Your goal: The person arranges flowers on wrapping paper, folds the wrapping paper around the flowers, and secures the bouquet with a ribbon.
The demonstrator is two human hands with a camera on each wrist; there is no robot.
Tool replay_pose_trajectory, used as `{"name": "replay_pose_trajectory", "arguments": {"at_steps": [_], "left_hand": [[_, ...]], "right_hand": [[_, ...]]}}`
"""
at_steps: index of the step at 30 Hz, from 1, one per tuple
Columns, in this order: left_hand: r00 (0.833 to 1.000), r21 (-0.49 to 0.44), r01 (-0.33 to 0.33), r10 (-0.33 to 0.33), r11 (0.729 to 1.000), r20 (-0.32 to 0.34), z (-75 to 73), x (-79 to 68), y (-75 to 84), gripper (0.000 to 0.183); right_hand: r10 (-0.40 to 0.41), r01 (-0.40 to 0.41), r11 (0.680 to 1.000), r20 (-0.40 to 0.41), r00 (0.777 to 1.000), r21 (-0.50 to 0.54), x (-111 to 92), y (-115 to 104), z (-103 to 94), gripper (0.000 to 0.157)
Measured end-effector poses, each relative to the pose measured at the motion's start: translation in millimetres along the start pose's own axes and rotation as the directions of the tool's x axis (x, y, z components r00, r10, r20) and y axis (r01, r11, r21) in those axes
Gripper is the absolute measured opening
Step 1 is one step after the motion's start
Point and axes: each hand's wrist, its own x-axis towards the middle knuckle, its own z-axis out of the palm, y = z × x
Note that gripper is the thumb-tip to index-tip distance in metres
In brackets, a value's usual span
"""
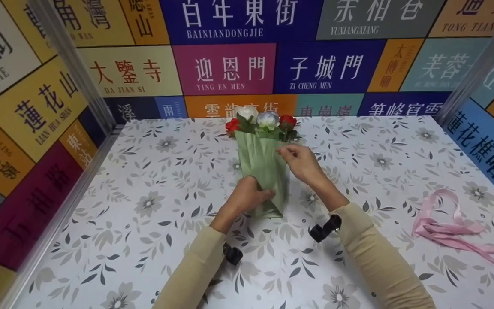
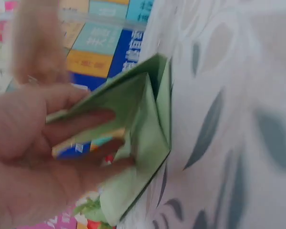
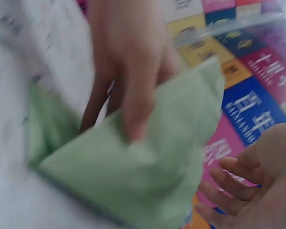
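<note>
A bouquet wrapped in green paper lies on the table. Its flower heads poke out at the far end: a white flower, a pale bluish-white one and red ones at either side. My left hand grips the paper near its lower end; in the right wrist view, the thumb presses outside the green sheet with fingers tucked behind its edge. Beside the wrap's upper right edge is my right hand, its fingers loosely curled; in the right wrist view that hand holds nothing.
Pink ribbon lies loosely looped on the table's right side. A floral cloth covers the tabletop. Panels with colourful signs stand behind and along both sides. Black cameras sit at both wrists.
</note>
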Motion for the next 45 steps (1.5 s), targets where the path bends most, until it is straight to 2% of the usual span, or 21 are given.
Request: {"name": "replay_pose_trajectory", "arguments": {"at_steps": [3,6,10,14,18,22,25,28,31,34,36,39,41,45], "left_hand": [[0.996,0.025,0.059,-0.057,0.998,-0.070,-1.6,-11.2,-0.1,0.021],[0.990,0.054,0.105,-0.100,0.993,-0.095,-5.6,-20.3,-1.7,0.035],[0.982,0.130,0.183,-0.176,0.974,-0.065,-10.8,-28.1,-3.3,0.025],[0.974,0.296,0.226,-0.225,0.928,-0.038,-16.0,-34.4,2.2,0.049],[0.981,0.416,0.193,-0.179,0.889,-0.073,-17.9,-38.4,14.3,0.058],[0.990,0.452,0.136,-0.108,0.882,-0.086,-13.8,-36.2,24.1,0.057],[0.998,0.461,0.067,-0.051,0.885,-0.047,-8.6,-27.3,25.5,0.057],[0.999,0.460,0.003,-0.017,0.888,0.027,-4.7,-14.7,21.8,0.059],[0.990,0.474,-0.030,-0.039,0.880,0.135,-2.8,-1.9,14.1,0.057],[0.968,0.508,-0.052,-0.081,0.860,0.236,-1.7,7.3,4.2,0.052],[0.956,0.533,-0.061,-0.104,0.844,0.274,-1.1,10.2,-1.6,0.046],[0.949,0.557,-0.069,-0.119,0.827,0.293,-1.0,11.4,-6.3,0.043],[0.948,0.574,-0.065,-0.129,0.816,0.291,0.2,11.7,-7.0,0.050],[0.955,0.620,-0.087,-0.110,0.780,0.274,6.2,11.7,-6.2,0.067]], "right_hand": [[-0.032,0.041,0.994,0.098,0.995,-0.098,-2,25,6.5,0.033],[-0.090,0.121,0.983,0.211,0.973,-0.139,-5,39,12.0,0.038],[-0.100,0.167,0.970,0.336,0.937,-0.178,-9,43,16.4,0.049],[-0.052,0.168,0.958,0.439,0.897,-0.230,-11,41,19.9,0.059],[-0.028,0.192,0.938,0.490,0.871,-0.288,-13,40,21.9,0.062],[-0.022,0.230,0.909,0.511,0.859,-0.347,-14,37,24.3,0.063],[-0.006,0.237,0.894,0.519,0.855,-0.381,-15,35,25.2,0.063],[0.010,0.226,0.890,0.513,0.859,-0.395,-16,34,25.7,0.064],[0.000,0.229,0.893,0.510,0.860,-0.388,-16,35,26.1,0.063],[-0.033,0.263,0.885,0.512,0.858,-0.384,-16,37,26.2,0.061],[-0.049,0.281,0.883,0.522,0.851,-0.375,-16,39,24.8,0.061],[-0.059,0.290,0.892,0.546,0.836,-0.347,-15,41,20.3,0.064],[-0.062,0.293,0.897,0.562,0.825,-0.332,-14,41,16.9,0.068],[-0.061,0.303,0.886,0.559,0.827,-0.351,-14,45,15.7,0.079]]}}
